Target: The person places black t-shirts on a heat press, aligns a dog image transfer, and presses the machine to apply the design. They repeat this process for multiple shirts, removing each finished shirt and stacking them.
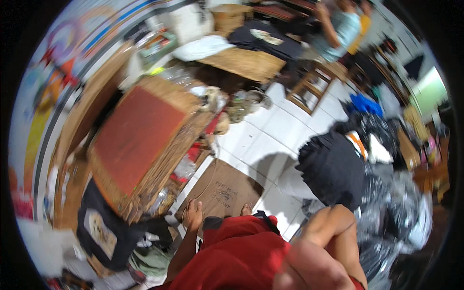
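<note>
My left hand [194,215] hangs low on my left side, fingers apart, with nothing visible in it. It is nearest to the brown cardboard sheet [222,188] on the floor, where the toes of a bare foot [246,210] show. My right arm is bent sharply at the elbow, and my right hand [314,265] is raised close in front of my red shirt [232,251]. Motion smears its fingers, so I cannot tell whether it holds anything. Beyond my right elbow, a pile of black cloth [333,169] rests on a white support [295,181].
To the left stands a wooden table with a red top panel [137,135]; a black printed shirt [101,227] lies near its lower corner. Plastic bags [391,208] crowd the right. Farther off are a wooden stool [309,92] and a person in light blue [340,36].
</note>
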Motion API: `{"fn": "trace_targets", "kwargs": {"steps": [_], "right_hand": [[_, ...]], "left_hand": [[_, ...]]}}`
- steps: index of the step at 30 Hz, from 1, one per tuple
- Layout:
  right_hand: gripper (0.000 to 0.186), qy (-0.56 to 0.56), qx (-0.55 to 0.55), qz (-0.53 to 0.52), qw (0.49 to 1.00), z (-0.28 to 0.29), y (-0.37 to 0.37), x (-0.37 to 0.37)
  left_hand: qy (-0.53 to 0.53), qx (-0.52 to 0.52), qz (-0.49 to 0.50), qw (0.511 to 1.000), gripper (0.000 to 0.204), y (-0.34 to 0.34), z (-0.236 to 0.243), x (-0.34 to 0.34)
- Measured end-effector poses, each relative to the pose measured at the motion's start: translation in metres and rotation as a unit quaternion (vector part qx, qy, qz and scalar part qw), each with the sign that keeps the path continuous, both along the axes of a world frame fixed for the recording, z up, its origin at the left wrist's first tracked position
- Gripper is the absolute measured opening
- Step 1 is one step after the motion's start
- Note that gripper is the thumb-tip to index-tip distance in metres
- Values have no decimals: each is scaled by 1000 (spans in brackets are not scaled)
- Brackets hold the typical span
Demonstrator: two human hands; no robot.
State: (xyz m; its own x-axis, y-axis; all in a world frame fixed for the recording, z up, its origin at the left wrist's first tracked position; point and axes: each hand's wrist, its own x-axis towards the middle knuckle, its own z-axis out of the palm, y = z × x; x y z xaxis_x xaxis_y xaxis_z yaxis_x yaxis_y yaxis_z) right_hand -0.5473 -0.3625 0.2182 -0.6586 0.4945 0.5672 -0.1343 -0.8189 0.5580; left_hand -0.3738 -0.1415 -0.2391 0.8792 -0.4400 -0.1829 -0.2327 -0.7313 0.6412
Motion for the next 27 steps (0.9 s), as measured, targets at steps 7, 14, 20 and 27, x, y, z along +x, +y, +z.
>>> {"fn": "trace_targets", "kwargs": {"steps": [7, 14, 20, 27], "right_hand": [[40, 691, 462, 11, 556, -167, -114, -55], [48, 579, 708, -124, 384, -281, -178, -165], [38, 352, 858, -166, 336, -317, -293, -297], [33, 306, 904, -194, 226, -374, -508, -440]], "left_hand": [[50, 26, -106, 993, 51, -101, -36, -3], [199, 38, -262, 944, 45, -197, -45, -2], [188, 7, -311, 932, 41, -305, -36, 46], [172, -68, -248, 951, 28, -377, -53, 58]]}}
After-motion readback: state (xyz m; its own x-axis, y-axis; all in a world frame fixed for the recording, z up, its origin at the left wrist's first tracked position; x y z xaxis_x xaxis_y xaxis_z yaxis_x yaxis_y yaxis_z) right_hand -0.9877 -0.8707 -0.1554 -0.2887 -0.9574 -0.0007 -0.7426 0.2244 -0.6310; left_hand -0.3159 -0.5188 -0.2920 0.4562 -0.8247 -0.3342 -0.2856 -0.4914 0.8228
